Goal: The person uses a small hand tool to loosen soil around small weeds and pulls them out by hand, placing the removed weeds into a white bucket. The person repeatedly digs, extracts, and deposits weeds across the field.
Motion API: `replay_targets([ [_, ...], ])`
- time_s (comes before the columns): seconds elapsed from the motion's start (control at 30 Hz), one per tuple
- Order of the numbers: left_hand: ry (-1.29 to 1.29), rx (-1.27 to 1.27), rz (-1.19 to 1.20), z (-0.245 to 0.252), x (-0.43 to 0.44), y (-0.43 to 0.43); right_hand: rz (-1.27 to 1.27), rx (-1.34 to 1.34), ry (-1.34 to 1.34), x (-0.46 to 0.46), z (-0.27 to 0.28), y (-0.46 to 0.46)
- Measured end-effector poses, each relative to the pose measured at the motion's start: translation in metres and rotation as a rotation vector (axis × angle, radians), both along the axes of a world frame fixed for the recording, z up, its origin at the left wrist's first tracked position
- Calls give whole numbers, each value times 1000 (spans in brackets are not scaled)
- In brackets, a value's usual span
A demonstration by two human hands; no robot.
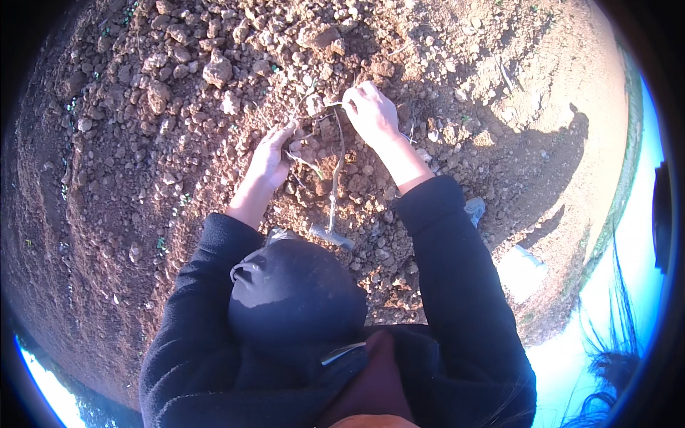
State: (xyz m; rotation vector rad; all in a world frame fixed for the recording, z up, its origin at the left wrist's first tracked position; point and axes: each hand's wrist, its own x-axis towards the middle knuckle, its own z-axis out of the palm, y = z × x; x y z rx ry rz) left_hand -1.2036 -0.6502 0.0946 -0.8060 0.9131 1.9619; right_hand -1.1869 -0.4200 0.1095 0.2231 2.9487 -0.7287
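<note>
My right hand (373,113) is closed over dry soil, with a thin pale twig or stem (333,104) sticking out from its fingertips. To its left, my left hand (269,155) reaches over the clods, palm turned inward and fingers stretched forward; I see nothing clearly held in it. Thin dry stalks (304,101) rise near its fingertips, and a pale stem with a greenish end (307,165) lies beside its thumb. Between the hands runs a slender, crooked stick-like handle (337,176). Its near end meets a short grey cylindrical piece (333,237) on the soil.
Loose clods and stones (217,69) cover the ground. My dark-clothed knee (297,289) is close below the left hand. A light shoe (474,210) shows beside my right sleeve. Farther right are a white object (522,272), blurred by glare, and a person's shadow (546,155).
</note>
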Motion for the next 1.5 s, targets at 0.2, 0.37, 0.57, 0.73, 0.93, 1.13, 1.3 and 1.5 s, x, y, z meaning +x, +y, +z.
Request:
replay_targets([
  [0.2, 38, 128, -95, 9, 5, 26, 141, -65, -84, 19, 48, -40],
  [0.37, -34, 20, -49, 8, -1, 24, -31, -292, -40, 6, 44, -3],
  [0.57, 49, 58, -101, 15, -3, 9, -825, -734, -243, -60, -11, 94],
  [0.73, -7, -85, -89, 16, -5, 3, -990, -895, -240, -85, -41, 100],
  [0.93, -9, -40, -66, 13, -1, 3, -1017, -951, -130, -79, -36, 97],
  [1.13, 6, 28, -110, 20, -2, 15, -773, -1117, 129, -42, 16, 97],
  [1.3, -134, 132, -104, 22, 3, 37, -207, -1001, -187, 14, 60, -4],
  [1.5, -70, 80, -162, 11, -2, 22, -374, -570, -123, 4, 50, 32],
])
